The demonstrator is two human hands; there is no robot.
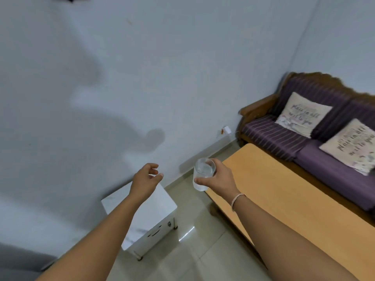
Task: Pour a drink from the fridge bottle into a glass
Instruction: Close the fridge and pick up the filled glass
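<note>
My right hand (220, 178) grips a clear glass (203, 174) in mid-air, thumb on its near side and fingers round the far side. The glass is upright and appears to hold clear liquid. It hangs over the floor just left of the wooden table's near corner. My left hand (145, 180) is stretched out to the left of the glass, fingers loosely curled and holding nothing. It floats above a small white cabinet. No bottle and no fridge are in view.
A long light wooden table (284, 199) runs along the right. Behind it stands a purple striped sofa (274, 134) with two printed cushions. A small white cabinet (148, 222) sits on the tiled floor by the pale wall (121, 78).
</note>
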